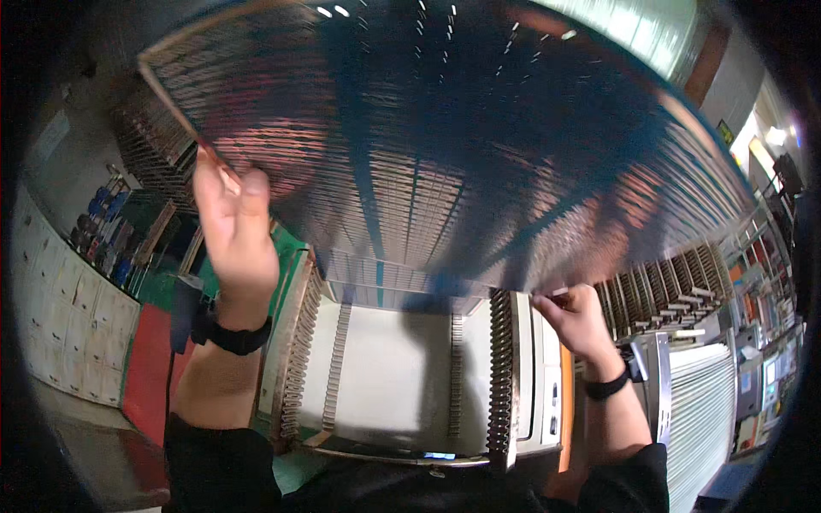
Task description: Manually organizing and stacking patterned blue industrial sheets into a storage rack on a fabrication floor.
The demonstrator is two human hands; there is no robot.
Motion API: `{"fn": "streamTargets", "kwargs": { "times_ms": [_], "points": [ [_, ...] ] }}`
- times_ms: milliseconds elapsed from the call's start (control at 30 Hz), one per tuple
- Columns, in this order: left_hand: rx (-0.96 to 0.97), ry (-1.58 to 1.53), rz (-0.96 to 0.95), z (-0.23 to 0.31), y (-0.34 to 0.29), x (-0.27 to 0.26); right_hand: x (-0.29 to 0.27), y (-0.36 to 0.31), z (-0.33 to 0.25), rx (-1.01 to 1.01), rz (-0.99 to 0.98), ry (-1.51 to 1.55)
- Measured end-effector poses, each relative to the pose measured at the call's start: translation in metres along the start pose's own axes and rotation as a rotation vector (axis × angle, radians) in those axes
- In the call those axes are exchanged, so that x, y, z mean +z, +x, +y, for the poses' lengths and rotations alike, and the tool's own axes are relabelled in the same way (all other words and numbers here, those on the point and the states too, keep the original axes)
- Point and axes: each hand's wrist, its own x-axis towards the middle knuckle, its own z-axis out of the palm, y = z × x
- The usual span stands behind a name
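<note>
A large, thin, dark glossy panel [410,128] with fine rows of marks and a copper-coloured edge fills the upper view, tilted up in front of me. My left hand [235,227] grips its left edge, the thumb along the rim. At the lower right edge, my right hand [575,321] pinches the panel between thumb and fingers. Below the panel stands an open rack [385,368] with a white inside and toothed slot strips along its sides. The panel hides the rack's far upper part.
Another slotted rack [676,291] stands at the right, above a stack of pale sheets [701,410]. White lockers [64,316] line the left, beside a red surface [147,376]. Shelves with assorted items [761,274] are at the far right.
</note>
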Motion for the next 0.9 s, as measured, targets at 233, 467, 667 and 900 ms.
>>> {"fn": "streamTargets", "kwargs": {
  "times_ms": [233,467,667,900],
  "points": [
    [-0.376,-0.625,-0.046,0.066,0.061,-0.005,-0.107,-0.020,-0.009,-0.551,0.284,1.021],
    [-0.568,-0.886,0.172,0.069,0.023,0.061,-0.050,-0.009,-0.115,-0.755,0.187,1.506],
    [-0.452,-0.603,0.050,0.040,-0.018,0.030,-0.100,-0.036,-0.078,-0.630,0.388,1.385],
    [-0.225,0.119,0.038,0.059,-0.009,-0.045,-0.206,-0.059,-0.096,-0.705,0.615,0.165]
  ]
}}
